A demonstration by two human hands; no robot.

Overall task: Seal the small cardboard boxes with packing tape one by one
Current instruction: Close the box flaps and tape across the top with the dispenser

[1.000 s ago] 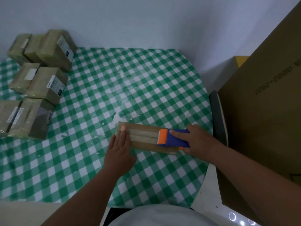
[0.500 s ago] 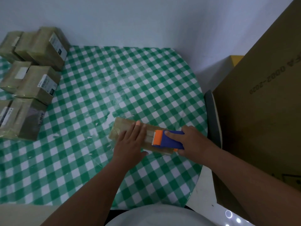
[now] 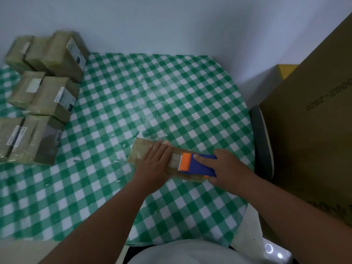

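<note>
The box (image 3: 141, 153) lies under both hands: the left hand (image 3: 155, 164) presses flat on it, and the right hand (image 3: 226, 168) grips the tape dispenser (image 3: 196, 164), seemingly resting on its right end.

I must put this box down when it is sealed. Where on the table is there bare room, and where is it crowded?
Bare cloth lies across the middle of the table, between the stacked boxes at left and the large carton at right, and also nearer you, left of the left hand. The left edge is crowded. The right hand with the tape dispenser fills the near right.
</note>
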